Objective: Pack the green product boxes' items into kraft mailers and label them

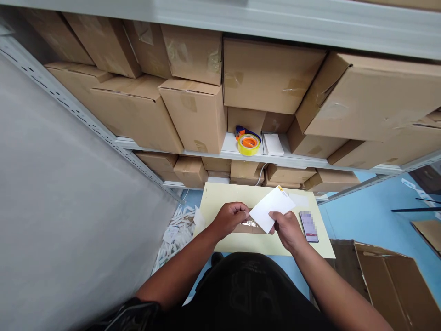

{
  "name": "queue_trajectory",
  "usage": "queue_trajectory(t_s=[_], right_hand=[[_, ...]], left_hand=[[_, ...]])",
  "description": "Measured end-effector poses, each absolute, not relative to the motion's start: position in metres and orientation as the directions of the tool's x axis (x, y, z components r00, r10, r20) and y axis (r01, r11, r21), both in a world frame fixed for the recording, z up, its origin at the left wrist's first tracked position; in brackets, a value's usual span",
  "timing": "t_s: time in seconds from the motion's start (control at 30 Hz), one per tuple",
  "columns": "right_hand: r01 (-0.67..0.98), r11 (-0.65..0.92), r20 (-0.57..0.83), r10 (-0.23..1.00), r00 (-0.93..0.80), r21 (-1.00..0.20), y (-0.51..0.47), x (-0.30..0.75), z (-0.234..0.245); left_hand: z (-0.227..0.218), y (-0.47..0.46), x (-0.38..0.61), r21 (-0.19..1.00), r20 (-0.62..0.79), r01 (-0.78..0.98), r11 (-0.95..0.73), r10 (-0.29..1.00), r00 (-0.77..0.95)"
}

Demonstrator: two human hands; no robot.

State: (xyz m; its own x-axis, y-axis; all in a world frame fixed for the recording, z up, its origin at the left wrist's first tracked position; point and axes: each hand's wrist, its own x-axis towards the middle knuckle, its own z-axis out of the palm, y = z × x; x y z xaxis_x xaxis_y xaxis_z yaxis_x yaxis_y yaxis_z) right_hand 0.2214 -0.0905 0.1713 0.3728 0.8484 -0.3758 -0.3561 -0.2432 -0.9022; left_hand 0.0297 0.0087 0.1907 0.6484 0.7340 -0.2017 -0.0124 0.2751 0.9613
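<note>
My right hand (287,230) is closed on a white card or envelope (272,207), tilted up over a small pale yellow table (220,197). My left hand (230,217) is curled at the card's left corner, fingers pinched on its edge. Under the hands lies a small item in clear shiny wrap (250,224). A phone (308,226) lies flat on the table just right of my right hand.
Metal shelves ahead hold several cardboard boxes (196,110). An orange-and-yellow tape dispenser (248,142) and a white box (273,145) sit on the shelf edge. White paper strips (175,232) litter the floor at left. An open carton (396,280) lies at right.
</note>
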Motion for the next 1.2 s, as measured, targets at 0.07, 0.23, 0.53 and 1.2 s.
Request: queue_trajectory(t_s=[0.07,0.23,0.53,1.2], right_hand=[[-0.35,-0.257,-0.385,0.845,0.371,-0.901,-0.093,0.224,0.171],[-0.356,-0.261,-0.393,0.84,0.375,-0.897,-0.097,0.229,0.172],[-0.441,-0.397,-0.528,0.818,0.229,-0.805,-0.098,0.228,0.162],[0.319,-0.127,-0.017,0.944,0.328,-0.939,-0.093,0.2,0.201]], left_hand=[[0.188,0.007,0.032,0.966,-0.199,0.003,0.259,0.732,0.652],[0.183,0.004,0.039,0.973,-0.179,0.006,0.233,0.728,0.662],[0.184,-0.007,0.049,0.946,-0.181,-0.071,0.317,0.696,0.695],[0.184,-0.014,0.047,0.994,0.04,0.05,-0.093,0.774,0.632]])
